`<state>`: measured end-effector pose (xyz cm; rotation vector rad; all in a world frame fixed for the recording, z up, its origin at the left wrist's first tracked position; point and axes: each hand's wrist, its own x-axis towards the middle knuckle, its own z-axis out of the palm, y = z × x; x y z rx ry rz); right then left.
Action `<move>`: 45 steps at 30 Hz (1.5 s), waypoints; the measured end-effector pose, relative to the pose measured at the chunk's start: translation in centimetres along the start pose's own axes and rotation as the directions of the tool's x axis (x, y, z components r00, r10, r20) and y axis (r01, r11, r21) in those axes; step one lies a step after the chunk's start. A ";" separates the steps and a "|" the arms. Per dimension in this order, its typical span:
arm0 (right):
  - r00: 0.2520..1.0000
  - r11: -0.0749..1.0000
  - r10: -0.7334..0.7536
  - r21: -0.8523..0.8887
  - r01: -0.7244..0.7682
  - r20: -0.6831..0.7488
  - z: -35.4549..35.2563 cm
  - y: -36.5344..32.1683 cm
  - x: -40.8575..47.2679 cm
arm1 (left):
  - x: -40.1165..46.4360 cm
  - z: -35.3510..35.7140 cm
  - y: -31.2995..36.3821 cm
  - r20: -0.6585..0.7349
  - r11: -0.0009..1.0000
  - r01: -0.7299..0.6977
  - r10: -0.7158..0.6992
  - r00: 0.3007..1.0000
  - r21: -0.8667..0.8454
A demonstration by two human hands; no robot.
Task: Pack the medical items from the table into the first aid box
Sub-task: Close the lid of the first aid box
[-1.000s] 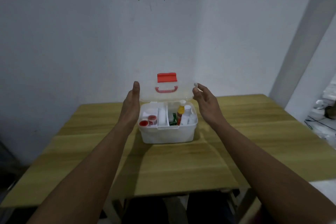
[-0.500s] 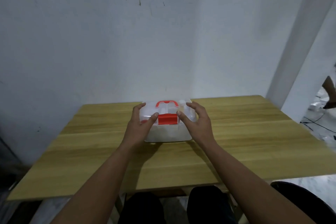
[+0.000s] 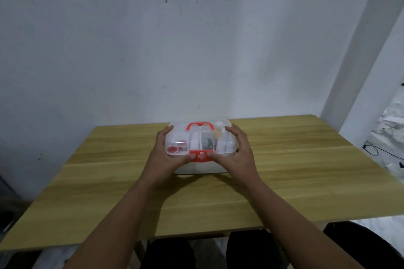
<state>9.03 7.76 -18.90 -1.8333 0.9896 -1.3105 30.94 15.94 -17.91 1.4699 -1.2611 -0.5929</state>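
Observation:
The first aid box (image 3: 201, 167) sits at the middle of the wooden table (image 3: 295, 181), its clear lid (image 3: 223, 140) down. A red handle (image 3: 199, 125) lies on top and a red latch with a white cross (image 3: 200, 156) is at the front. Through the lid I see red-capped jars, white items and a small bottle inside. My left hand (image 3: 168, 157) grips the box's left side, thumb at the latch. My right hand (image 3: 237, 155) grips the right side, thumb also at the latch.
A white wall rises right behind the table. A white pillar (image 3: 358, 50) stands at the right, with clutter and cables (image 3: 384, 150) on the floor beyond it. My dark-clothed legs show under the table's near edge.
The lid was upright and open a second ago; both hands brought it down shut. My thumbs have since moved onto the front latch.

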 end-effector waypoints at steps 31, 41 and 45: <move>0.994 0.996 -0.009 -0.088 0.019 0.110 1.5 7.0 13.8 | 16.0 3.3 -5.0 0.002 0.978 -0.115 0.116 0.993 0.175; 0.984 0.976 0.010 -0.214 0.030 0.179 0.1 2.8 14.2 | 15.6 2.9 -2.3 0.031 0.979 -0.077 0.073 0.997 0.191; 0.951 0.952 -0.290 0.067 0.298 -0.106 -5.5 -7.3 12.1 | 10.0 2.3 0.2 -0.027 0.974 -0.119 0.127 0.992 0.193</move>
